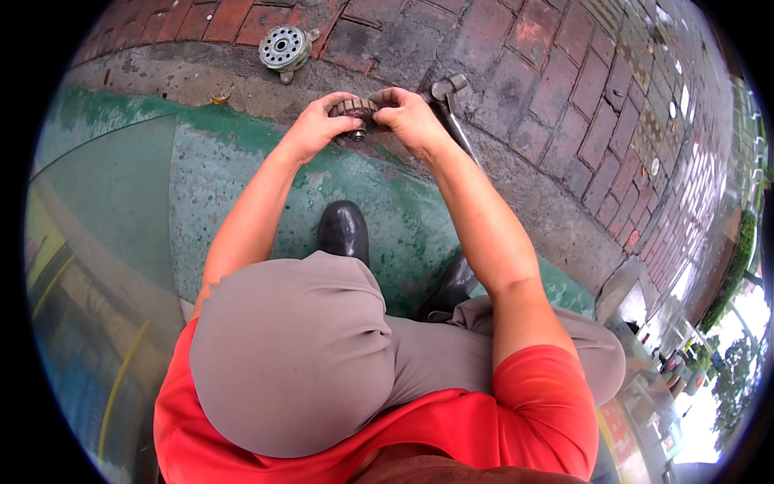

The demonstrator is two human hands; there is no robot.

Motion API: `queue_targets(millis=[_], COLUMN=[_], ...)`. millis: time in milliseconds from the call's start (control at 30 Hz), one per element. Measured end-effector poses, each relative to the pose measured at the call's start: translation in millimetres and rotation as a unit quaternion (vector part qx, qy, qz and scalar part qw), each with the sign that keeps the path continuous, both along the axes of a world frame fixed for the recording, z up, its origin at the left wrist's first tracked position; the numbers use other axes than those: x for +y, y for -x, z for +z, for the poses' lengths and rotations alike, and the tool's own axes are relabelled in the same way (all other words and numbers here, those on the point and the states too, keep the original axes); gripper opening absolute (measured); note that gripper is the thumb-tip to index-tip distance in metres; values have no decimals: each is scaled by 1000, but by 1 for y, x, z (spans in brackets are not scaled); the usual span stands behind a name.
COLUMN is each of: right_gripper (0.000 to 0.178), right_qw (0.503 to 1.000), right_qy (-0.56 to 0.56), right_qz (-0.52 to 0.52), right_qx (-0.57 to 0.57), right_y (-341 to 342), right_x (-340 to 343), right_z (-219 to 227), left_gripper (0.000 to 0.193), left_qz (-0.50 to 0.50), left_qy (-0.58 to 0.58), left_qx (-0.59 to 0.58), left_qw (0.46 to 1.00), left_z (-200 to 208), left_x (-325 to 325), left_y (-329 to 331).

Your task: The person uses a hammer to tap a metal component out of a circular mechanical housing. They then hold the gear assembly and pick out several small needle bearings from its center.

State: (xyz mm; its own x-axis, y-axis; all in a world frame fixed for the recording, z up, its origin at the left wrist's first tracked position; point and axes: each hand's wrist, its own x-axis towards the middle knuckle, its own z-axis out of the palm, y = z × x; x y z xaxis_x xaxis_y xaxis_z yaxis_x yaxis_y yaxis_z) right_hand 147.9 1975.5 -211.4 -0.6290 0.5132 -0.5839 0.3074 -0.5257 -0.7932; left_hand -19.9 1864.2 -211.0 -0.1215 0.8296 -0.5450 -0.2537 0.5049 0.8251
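Observation:
A dark, ribbed round metal part (353,108) like a toothed wheel is held between both hands above the ground. My left hand (316,123) grips its left side, fingers curled over the top. From the right, my right hand (409,118) pinches the same part. A small hub shows under the part, between the thumbs. A long metal wrench-like tool (451,109) lies on the ground just right of my right hand.
A round silver metal disc with holes (285,48) lies on the bricks at the top. Brick paving (556,89) runs top and right; green painted concrete (201,177) lies below. My black shoes (344,231) and grey-trousered knees fill the lower middle.

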Motion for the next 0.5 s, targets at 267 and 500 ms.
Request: queue_targets(millis=[267, 500], right_gripper=[35, 39], right_qw=[994, 1000], right_qy=[-91, -9], right_qz=[-11, 28], right_qx=[-66, -4], right_y=[1, 3], right_x=[-14, 2], right_z=[-15, 11], left_gripper=[47, 37], left_qz=[18, 80], left_qy=[54, 15], left_qx=[2, -220], left_qw=[998, 972], left_z=[-6, -17], left_x=[0, -14], left_y=[-1, 20])
